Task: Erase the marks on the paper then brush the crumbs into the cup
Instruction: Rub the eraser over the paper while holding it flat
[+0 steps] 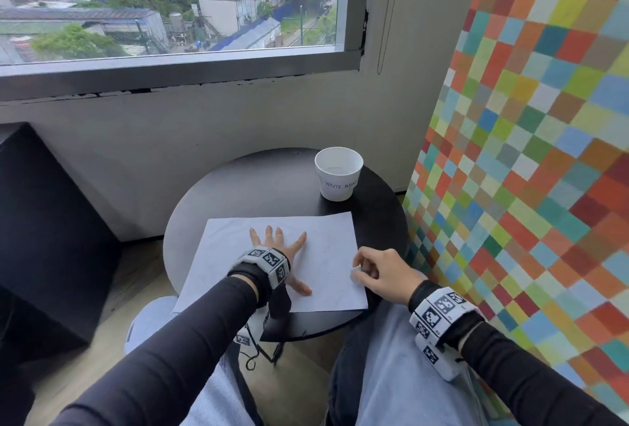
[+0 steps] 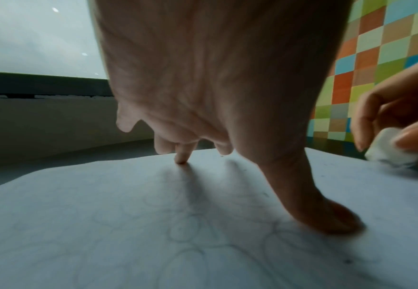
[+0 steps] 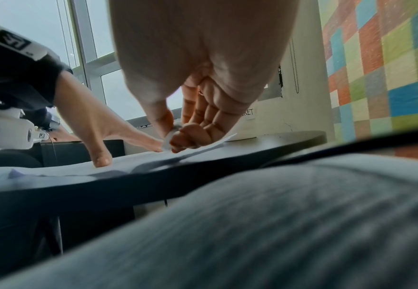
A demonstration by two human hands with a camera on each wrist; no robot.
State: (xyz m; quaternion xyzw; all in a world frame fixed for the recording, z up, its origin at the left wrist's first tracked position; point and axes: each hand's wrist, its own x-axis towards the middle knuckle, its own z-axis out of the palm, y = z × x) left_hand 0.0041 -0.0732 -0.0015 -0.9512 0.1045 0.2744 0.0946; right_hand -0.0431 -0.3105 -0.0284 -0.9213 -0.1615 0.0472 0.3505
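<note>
Left hand (image 1: 277, 248): palm down, fingers straight and spread, thumb splayed toward the body; fingertips (image 2: 180, 159) and thumb tip press flat on the surface below.
Left wrist: black sleeve to the cuff, white band with black square markers strapped over it.
Left forearm: reaches forward from lower left, angled toward centre.
Right hand (image 1: 383, 272): fingers curled, thumb and forefinger pinching a small white block eraser (image 2: 391, 149); knuckles up, hand just right of the left thumb.
Right wrist: same black sleeve and marker band.
Right forearm: enters from lower right, above the lap.
</note>
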